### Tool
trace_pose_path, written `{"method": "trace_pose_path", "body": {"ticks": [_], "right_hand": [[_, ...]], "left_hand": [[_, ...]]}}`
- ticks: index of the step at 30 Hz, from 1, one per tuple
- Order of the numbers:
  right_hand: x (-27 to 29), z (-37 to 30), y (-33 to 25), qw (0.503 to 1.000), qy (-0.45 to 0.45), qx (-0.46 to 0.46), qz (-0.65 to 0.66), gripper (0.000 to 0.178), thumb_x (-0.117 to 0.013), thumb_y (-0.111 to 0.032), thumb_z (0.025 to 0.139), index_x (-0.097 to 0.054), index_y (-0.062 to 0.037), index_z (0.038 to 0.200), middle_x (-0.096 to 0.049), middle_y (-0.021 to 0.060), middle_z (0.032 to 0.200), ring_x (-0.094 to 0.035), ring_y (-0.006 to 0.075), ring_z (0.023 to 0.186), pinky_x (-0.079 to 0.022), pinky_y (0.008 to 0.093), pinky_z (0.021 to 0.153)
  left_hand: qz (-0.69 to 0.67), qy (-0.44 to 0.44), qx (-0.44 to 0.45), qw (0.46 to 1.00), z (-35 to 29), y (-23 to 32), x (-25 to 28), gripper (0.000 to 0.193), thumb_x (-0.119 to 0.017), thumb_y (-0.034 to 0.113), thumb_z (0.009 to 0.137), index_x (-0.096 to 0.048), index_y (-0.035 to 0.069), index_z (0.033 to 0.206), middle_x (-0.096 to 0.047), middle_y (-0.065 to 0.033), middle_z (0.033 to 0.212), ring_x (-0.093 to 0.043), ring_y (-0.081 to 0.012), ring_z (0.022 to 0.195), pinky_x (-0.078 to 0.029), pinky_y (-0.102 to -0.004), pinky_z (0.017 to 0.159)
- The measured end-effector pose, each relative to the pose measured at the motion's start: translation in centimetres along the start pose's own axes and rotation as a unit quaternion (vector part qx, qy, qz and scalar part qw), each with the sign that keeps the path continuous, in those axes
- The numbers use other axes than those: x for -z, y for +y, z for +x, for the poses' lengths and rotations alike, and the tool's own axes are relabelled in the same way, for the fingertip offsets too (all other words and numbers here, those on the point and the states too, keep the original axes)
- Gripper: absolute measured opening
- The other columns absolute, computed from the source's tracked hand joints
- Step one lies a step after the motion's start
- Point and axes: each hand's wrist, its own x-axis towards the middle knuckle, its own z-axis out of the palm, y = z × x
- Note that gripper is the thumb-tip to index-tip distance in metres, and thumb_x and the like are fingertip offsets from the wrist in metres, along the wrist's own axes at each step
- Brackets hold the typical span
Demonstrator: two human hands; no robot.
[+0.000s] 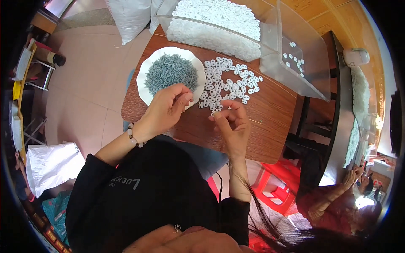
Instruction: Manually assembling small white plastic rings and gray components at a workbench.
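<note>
Right hand (234, 123) — apparently pinching white piece (215, 113)

On the pink-tiled floor (80, 101), a white woven sack (128, 19) stands past the far left corner of the wooden table (270, 120), while a crumpled white bag (55, 166) and a patterned teal bag (56, 211) lie well off its left edge. A red plastic stool (274, 192) stands below its near right corner. To the right, a black table (335, 139) carries a white cylindrical container (355, 57) toward its far end and a pale-green heap (352, 141) along its right edge, with a co-worker's hand (351, 176) at its near end.
</note>
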Motion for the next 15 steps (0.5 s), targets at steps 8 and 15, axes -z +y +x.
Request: {"method": "trace_pose_path", "body": {"ticks": [8,15], "right_hand": [[-0.5,0.7,-0.5,0.994,-0.099,-0.049,0.015,0.016,-0.059,-0.013,0.093,-0.067,0.0005,0.097,-0.068,0.0066,0.084,-0.064,0.0101,0.075,-0.05,0.0222,0.062],[-0.2,1.3,1.2,0.993,-0.113,-0.046,0.004,0.021,-0.063,-0.022,0.093,-0.066,-0.0015,0.093,-0.066,0.0017,0.079,-0.063,0.0079,0.074,-0.05,0.0217,0.062]], "left_hand": [[0.118,0.07,-0.222,0.965,-0.6,0.0,-2.1,0.007,-0.061,0.002,0.085,-0.056,0.001,0.091,-0.055,-0.0142,0.082,-0.056,-0.0332,0.071,-0.045,-0.0371,0.061],[0.154,0.078,-0.239,0.955,-0.6,-0.2,-3.5,0.002,-0.059,0.0,0.086,-0.057,0.001,0.087,-0.057,-0.0143,0.081,-0.057,-0.0326,0.073,-0.046,-0.0378,0.065]]}}
